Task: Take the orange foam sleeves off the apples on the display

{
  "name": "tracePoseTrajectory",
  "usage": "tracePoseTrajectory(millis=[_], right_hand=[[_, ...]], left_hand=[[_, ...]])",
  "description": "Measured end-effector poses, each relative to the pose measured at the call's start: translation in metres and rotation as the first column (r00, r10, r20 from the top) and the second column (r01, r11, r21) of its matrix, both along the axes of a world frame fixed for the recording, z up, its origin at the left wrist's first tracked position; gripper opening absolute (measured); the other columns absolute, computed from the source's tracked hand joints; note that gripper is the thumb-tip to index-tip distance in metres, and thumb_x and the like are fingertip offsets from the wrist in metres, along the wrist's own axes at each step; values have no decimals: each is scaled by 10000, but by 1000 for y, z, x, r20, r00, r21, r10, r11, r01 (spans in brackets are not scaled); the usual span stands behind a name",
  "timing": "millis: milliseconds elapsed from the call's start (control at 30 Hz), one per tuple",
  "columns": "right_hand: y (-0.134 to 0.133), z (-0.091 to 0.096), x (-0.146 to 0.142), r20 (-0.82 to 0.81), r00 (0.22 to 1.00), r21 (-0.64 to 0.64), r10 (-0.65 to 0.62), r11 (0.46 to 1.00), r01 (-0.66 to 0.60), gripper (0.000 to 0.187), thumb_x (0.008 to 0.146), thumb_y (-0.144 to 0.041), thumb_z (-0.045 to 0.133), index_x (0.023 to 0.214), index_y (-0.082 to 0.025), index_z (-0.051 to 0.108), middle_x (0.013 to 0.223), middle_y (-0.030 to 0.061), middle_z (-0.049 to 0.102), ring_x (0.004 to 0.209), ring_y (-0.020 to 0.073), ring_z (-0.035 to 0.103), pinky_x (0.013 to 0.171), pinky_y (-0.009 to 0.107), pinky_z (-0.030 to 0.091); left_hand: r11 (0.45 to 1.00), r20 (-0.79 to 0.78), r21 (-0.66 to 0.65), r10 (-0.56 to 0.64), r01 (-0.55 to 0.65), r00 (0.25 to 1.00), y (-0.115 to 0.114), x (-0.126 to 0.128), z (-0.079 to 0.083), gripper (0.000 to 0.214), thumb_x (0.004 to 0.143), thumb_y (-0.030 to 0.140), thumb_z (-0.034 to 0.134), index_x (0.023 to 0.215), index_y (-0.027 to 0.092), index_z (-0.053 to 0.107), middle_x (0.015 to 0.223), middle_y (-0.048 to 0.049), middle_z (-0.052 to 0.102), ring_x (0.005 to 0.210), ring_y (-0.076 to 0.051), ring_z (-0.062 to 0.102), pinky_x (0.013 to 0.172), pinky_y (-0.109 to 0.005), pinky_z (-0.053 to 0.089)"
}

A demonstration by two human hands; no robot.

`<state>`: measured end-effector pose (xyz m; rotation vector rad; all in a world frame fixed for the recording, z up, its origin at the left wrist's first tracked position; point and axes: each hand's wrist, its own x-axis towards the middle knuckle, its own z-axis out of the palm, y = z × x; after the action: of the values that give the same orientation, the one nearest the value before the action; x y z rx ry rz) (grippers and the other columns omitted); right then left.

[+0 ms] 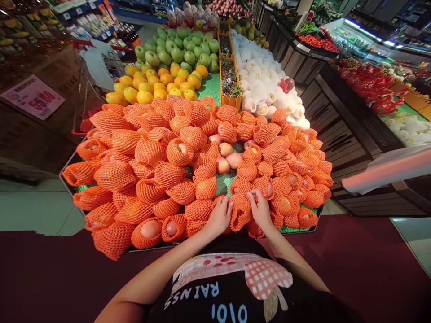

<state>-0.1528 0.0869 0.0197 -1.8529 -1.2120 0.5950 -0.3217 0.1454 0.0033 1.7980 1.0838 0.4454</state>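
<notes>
Centrally, at the near side of the green-matted counter [211, 88], the left hand [219, 216] and right hand [261, 210] grasp, with bent fingers [253, 196], an open-mouthed orange foam-mesh sleeve [241, 203] between them. Plump orange net-wrapped fruits [148, 152] crowd closely around it; smooth, bare pinkish-yellow round fruits [235, 160] lie ahead, a yellow picket-edged planter [230, 99] beyond.

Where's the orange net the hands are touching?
Low in the head view, just right of centre, the orange net sits between left hand and right hand.
</notes>
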Motion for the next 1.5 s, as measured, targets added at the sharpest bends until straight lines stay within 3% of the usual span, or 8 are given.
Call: tracePoseTrajectory(millis=[200,367,433,633,800,1200,1400,1500], right_hand=[[-20,5,-27,34,999,292,-1,956,-9,139,990,-311,496,971,-262,624,1068,87,719,1052,255,656,966,434,485],[-17,21,-31,281,953,611,112,745,-268,100,965,-236,568,1013,-275,647,1293,80,638,644,118,593,609,310,539],[-14,29,-27,296,946,632,131,716,-297,105,975,-252,563,1029,-285,647,1416,90,553,572,79,522,531,282,505],[-11,40,-25,262,939,608,225,717,-341,151,996,-372,530,1001,-288,656,1480,84,534,772,168,666,678,375,583],[-8,57,-29,242,915,568,323,717,-403,84,939,-319,640,956,-277,710,1564,70,449,652,120,590,631,348,570],[6,88,-23,228,896,469,382,763,-445,79,902,-314,692,856,-254,716,1473,95,561,647,128,574,697,350,556],[11,87,-26,-138,965,423,224,894,-147,108,944,-326,630,872,-255,669,1238,71,727,1049,224,688,968,416,508],[21,83,-32,-389,918,365,75,928,79,152,939,-378,628,872,-246,659,1022,48,775,971,214,702,948,390,514]], left_hand=[[920,457,-388,148,47,877,-7,-10,-4,294,950,506,499,980,215,523,1033,-46,590,1008,-178,547,989,-344,456],[875,641,-484,344,13,686,-2,-19,11,351,807,503,735,875,205,563,1120,-42,615,1054,-198,566,983,-325,436],[892,696,-451,338,20,633,1,-22,20,331,798,463,759,849,206,556,1186,-54,630,1101,-217,573,995,-343,431],[958,756,-287,242,-24,609,14,-29,50,326,782,465,774,820,208,578,1172,-70,677,1086,-227,604,992,-368,434],[949,734,-315,254,-15,630,17,-32,66,359,762,500,781,788,197,589,1235,-86,662,1164,-256,589,1034,-392,422],[922,703,-372,356,-108,616,17,-38,73,311,740,453,808,777,192,642,1121,-64,682,1051,-212,596,975,-328,436],[936,676,-337,314,-99,667,14,-30,66,348,761,484,787,754,194,594,944,-34,625,909,-177,552,876,-293,420],[944,673,-325,278,-64,685,12,-23,60,419,750,519,788,703,193,528,875,-12,538,862,-162,500,826,-274,404]])
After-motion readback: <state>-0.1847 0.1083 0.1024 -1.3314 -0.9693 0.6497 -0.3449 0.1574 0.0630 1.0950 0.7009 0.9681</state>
